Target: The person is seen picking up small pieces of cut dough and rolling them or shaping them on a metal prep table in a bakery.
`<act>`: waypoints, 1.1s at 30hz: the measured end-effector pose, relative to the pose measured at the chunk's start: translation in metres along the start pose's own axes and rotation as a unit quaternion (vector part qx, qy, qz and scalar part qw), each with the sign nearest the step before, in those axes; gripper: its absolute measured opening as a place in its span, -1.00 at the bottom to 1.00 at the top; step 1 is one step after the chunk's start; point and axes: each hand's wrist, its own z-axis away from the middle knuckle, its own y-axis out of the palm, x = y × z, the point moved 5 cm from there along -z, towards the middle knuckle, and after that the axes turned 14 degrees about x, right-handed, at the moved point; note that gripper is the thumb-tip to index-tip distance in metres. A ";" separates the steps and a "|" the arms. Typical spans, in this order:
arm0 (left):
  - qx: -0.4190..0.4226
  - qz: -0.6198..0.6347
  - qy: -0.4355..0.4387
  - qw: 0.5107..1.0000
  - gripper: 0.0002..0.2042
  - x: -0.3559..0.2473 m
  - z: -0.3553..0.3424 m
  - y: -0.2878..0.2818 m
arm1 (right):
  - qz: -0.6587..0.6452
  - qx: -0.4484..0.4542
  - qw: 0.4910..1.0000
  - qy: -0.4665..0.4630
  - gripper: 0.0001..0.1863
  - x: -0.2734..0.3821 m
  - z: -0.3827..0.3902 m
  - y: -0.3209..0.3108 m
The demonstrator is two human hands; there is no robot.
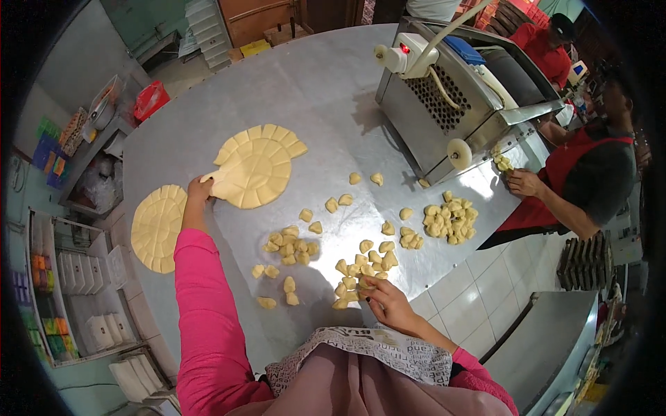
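Note:
My left hand [200, 194] pinches the left edge of a scored disc of pale dough [253, 170], where a strip of it lifts from the steel table. A second scored disc [154, 225] lies at the far left, beside my left forearm. My right hand [387, 301] is low at the centre, fingers curled on a small dough piece [366, 282] at the near end of a cluster of cut pieces [390, 260]. More pieces [291, 246] lie in a group between my hands, and a larger pile [451, 218] is further right.
The round steel table [257, 90] carries a metal roller machine [444, 118] at the back right. A co-worker in a red apron [569, 194] works beside it with dough pieces; another in red [541, 48] is behind. Shelving [83, 284] lines the left, and a metal counter [541, 347] stands lower right.

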 end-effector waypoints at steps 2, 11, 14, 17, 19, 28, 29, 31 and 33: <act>-0.096 0.048 0.020 0.994 -0.72 0.011 0.013 -0.015 | -0.011 -0.001 1.000 -0.010 -0.69 0.011 -0.002 0.004; -0.163 0.376 0.168 0.897 -0.81 -0.028 0.083 -0.052 | -0.079 -0.032 0.996 -0.017 -0.71 0.032 -0.002 0.019; 0.042 0.303 0.211 0.928 -0.80 -0.057 0.143 -0.016 | -0.036 -0.025 0.995 -0.092 -0.66 0.059 -0.036 0.018; 0.148 0.197 0.124 0.961 -0.82 -0.068 0.245 0.073 | 0.050 -0.052 0.989 -0.128 -0.49 0.102 -0.074 0.001; 0.259 0.173 0.130 0.941 -0.84 -0.046 0.296 0.108 | 0.079 -0.060 0.977 -0.191 -0.45 0.142 -0.098 0.002; 0.261 -0.072 0.156 0.950 -0.81 0.013 0.379 0.142 | 0.242 0.146 0.944 -0.168 -0.64 0.159 -0.081 0.067; 0.276 -0.066 0.148 0.948 -0.81 0.015 0.381 0.145 | 0.242 0.147 0.945 -0.167 -0.64 0.157 -0.078 0.068; 0.269 -0.069 0.163 0.947 -0.80 0.019 0.379 0.156 | 0.219 0.169 0.951 -0.136 -0.72 0.146 -0.074 0.064; 0.230 -0.040 0.148 0.961 -0.80 0.019 0.379 0.168 | 0.190 0.173 0.959 -0.117 -0.77 0.129 -0.071 0.061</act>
